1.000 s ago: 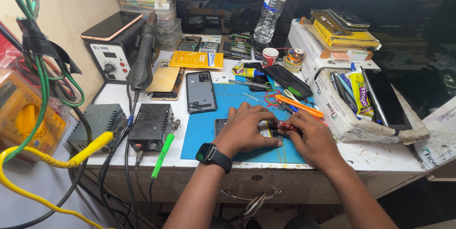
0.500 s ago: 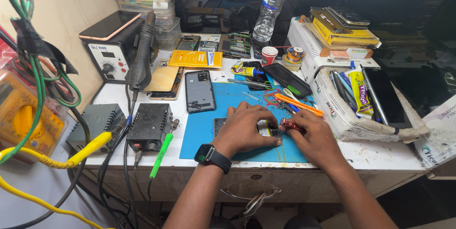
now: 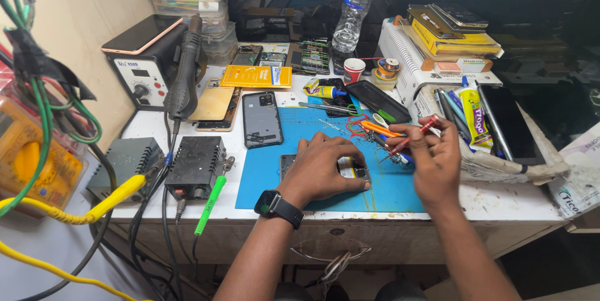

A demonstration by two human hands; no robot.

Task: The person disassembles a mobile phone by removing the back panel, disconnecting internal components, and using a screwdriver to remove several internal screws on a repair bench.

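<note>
My left hand (image 3: 322, 170) lies flat over an opened phone (image 3: 350, 168) on the blue work mat (image 3: 275, 176), holding it down; a dark smartwatch (image 3: 275, 206) is on that wrist. My right hand (image 3: 432, 162) is raised just right of the phone and grips a thin red-handled screwdriver (image 3: 409, 138), its tip angled down to the left above the mat. Most of the opened phone is hidden under my left palm.
A phone back cover (image 3: 262, 118) lies on the mat's upper left. A soldering station (image 3: 145, 70), hot-air handle (image 3: 185, 70), black power boxes (image 3: 195, 165) and green probe (image 3: 210, 204) crowd the left. Bottle (image 3: 353, 7), paper cup (image 3: 354, 70), glue tubes, stacked phones and books fill the back and right.
My right hand has lifted off the phone and moved right and up with the red screwdriver. My left hand stays on the phone.
</note>
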